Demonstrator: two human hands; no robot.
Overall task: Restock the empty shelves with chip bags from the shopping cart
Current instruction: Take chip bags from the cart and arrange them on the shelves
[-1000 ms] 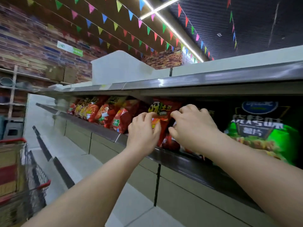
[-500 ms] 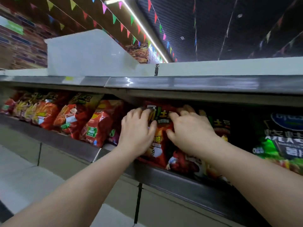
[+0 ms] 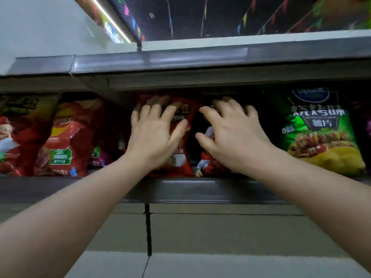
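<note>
We see this stretch of the shelf (image 3: 200, 189) already lined with chip bags, from red ones at left to a green bag (image 3: 319, 137) at right; the cart is out of view, so what remains is unclear. The left hand (image 3: 154, 133) lies spread, fingers loose, on an upright red bag (image 3: 180, 157), apparently pressing rather than gripping. The right hand (image 3: 230, 135), half-curled, touches the darker bag (image 3: 204, 163) just beside it, glossy and puffed.

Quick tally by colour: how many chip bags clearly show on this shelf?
Red bags: 4
Green bag: 1
Total: 5, leaving out slivers too hidden to count.
</note>
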